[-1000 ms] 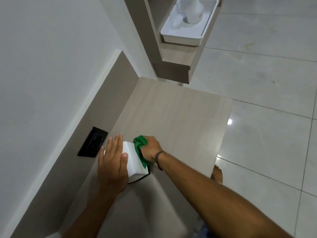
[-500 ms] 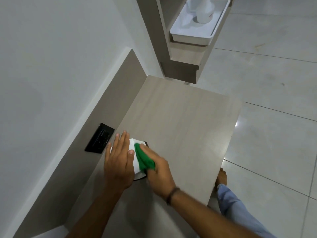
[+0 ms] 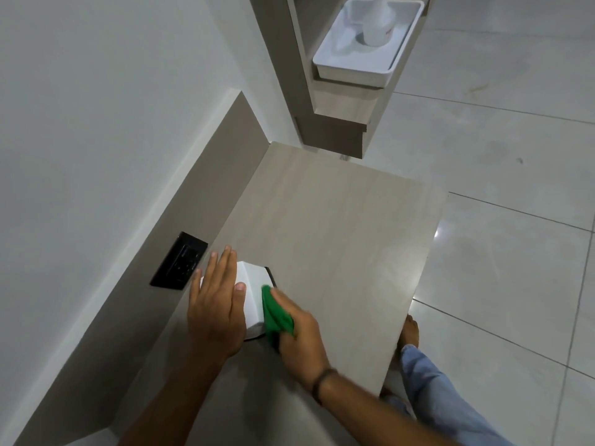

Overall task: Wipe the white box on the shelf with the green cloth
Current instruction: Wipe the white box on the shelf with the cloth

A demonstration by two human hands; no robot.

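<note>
A small white box (image 3: 252, 292) stands on the pale wooden shelf (image 3: 338, 239), near its back wall. My left hand (image 3: 217, 304) lies flat on the box's top and left side, fingers spread, holding it down. My right hand (image 3: 297, 333) is closed on a bunched green cloth (image 3: 275, 315) and presses it against the box's right face. A dark band sits on that wrist. The box's lower edge shows a thin black rim.
A black wall socket (image 3: 179, 260) is on the back panel just left of the box. Higher up, a white tray (image 3: 363, 64) with a white bottle (image 3: 378, 22) sits on another shelf. Tiled floor, my foot (image 3: 410, 331) and jeans leg lie to the right.
My right hand has wiped the cloth from the box's far top edge down along its right face, towards me. The left hand has stayed on the box.
</note>
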